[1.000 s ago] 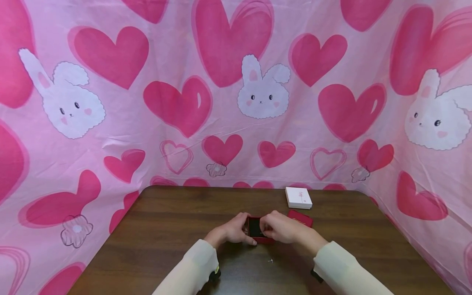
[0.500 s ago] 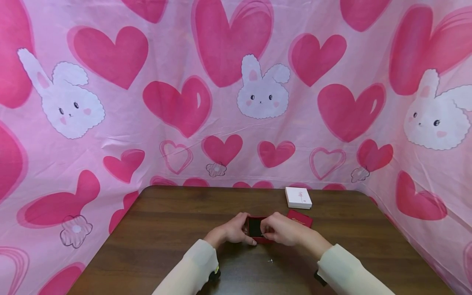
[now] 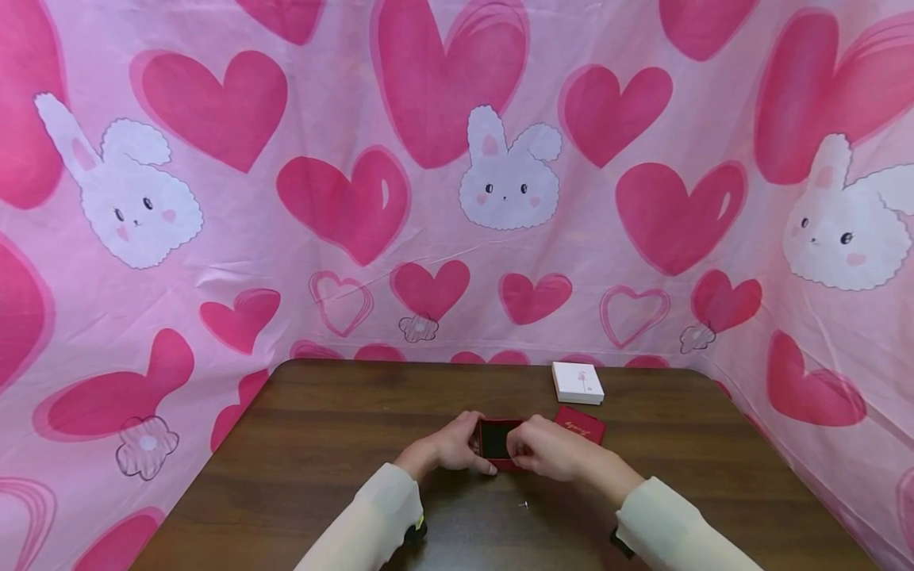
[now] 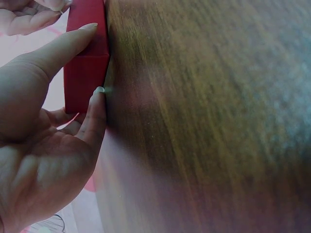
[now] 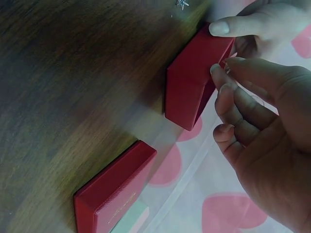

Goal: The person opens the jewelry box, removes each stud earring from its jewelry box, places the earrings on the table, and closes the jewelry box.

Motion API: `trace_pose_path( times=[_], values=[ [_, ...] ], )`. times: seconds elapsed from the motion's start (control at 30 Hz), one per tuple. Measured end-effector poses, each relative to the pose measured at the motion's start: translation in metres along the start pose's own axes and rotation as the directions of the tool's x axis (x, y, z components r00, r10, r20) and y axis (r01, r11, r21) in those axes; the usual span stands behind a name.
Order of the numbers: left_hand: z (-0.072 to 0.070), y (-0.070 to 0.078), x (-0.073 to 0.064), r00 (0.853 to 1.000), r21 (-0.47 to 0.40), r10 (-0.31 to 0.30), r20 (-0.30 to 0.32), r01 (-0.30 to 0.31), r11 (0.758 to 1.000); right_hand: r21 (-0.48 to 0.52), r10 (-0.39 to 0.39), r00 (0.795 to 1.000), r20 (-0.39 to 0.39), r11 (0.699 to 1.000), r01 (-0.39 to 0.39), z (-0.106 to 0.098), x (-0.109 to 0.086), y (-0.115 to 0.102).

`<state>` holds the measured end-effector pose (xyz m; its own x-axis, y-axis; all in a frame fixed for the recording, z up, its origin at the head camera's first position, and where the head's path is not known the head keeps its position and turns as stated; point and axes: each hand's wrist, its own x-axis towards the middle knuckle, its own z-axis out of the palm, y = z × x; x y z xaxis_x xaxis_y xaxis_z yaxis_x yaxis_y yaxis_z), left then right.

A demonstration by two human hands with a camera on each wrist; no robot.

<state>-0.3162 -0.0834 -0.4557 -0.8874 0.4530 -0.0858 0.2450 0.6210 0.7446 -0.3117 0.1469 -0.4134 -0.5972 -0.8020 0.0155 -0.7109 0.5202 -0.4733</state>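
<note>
My left hand grips the left end of an open red jewelry box, thumb on the near wall and fingers round the far side. Black padding shows inside it. Over the box's right end, my right hand pinches a tiny shiny piece of jewelry between thumb and index finger. Its exact kind is too small to tell. The other right fingers are loosely bent. On the table in front of the box lies a small silvery star-shaped stud.
The red lid with gold lettering lies right of the box, behind the right hand. A white box stands farther back near the table's rear edge. A pink heart-print cloth hangs behind the brown wooden table.
My right hand has shifted slightly to the right over the box, its fingertips still together. My left hand, the box and the stud on the table have stayed in place.
</note>
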Motion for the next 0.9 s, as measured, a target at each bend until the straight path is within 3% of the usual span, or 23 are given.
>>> trace_pose_path(
  times=[0.37, 0.9],
  values=[
    [0.0002, -0.0001, -0.0009, 1.000, 0.007, 0.001, -0.003, -0.001, 1.000, -0.075, 0.039, 0.999, -0.014, 0.996, -0.040, 0.0036, -0.0031, -0.0039],
    [0.0011, -0.0003, -0.0002, 1.000, -0.004, -0.004, -0.002, 0.003, 1.000, -0.065, 0.030, 1.000, 0.001, 0.997, -0.030, 0.0101, -0.0072, -0.0086]
  ],
)
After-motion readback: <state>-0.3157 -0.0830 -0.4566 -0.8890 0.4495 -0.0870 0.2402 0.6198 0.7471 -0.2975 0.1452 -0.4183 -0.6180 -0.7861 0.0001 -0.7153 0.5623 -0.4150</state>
